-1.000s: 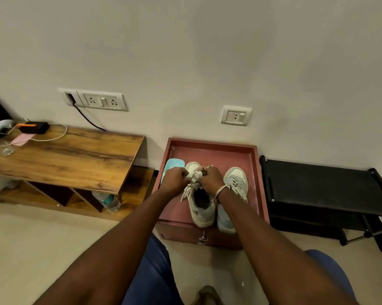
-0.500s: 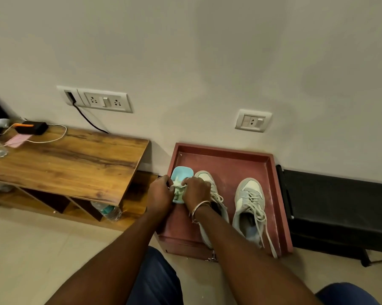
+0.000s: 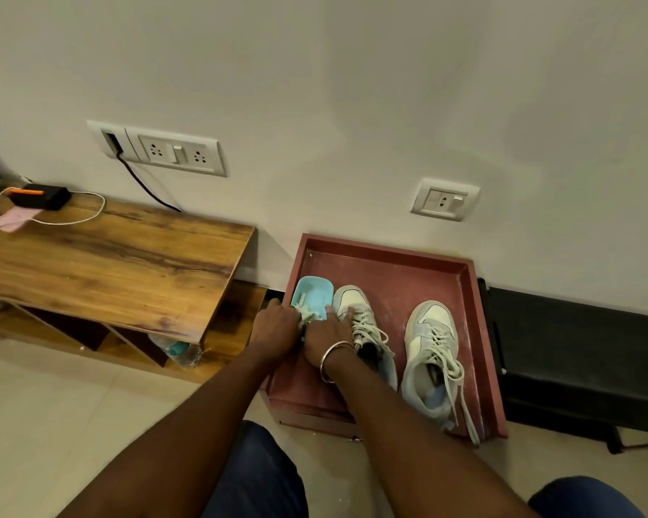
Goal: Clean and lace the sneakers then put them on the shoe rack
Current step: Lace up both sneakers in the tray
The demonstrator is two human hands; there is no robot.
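Your two hands meet at the left back corner of the shallow square red-brown tray (image 3: 389, 263), which sits on the pale tiled floor against the wall. Your left hand (image 3: 277, 327) is curled round a pale wadded cloth (image 3: 307, 314). Your right hand (image 3: 328, 336), with a thin metal bangle (image 3: 332, 358) at the wrist, lies against that cloth with its fingers reaching towards the shoe beside it. I cannot tell whether it grips the cloth or only rests there.

The tray holds three things. At the left is a small rounded light blue plastic dish (image 3: 315, 291), glossy, with a small white piece inside that is too small to name; the cloth hangs over its near edge. Just beside the dish lies a pale grey and mint sneaker with white laces (image 3: 354, 302), toe to the wall, partly under your right forearm. Apart from it, to the right, lies the matching second sneaker (image 3: 432, 349), whose loose lace trails over the tray's near rim.

Both sneakers are in the tray, not on the low matte black shoe rack (image 3: 576, 323) just to the tray's right. Left of the tray stands a wood-grain desk (image 3: 109, 263), and a clear plastic bottle (image 3: 176, 351) lies on its lower shelf.
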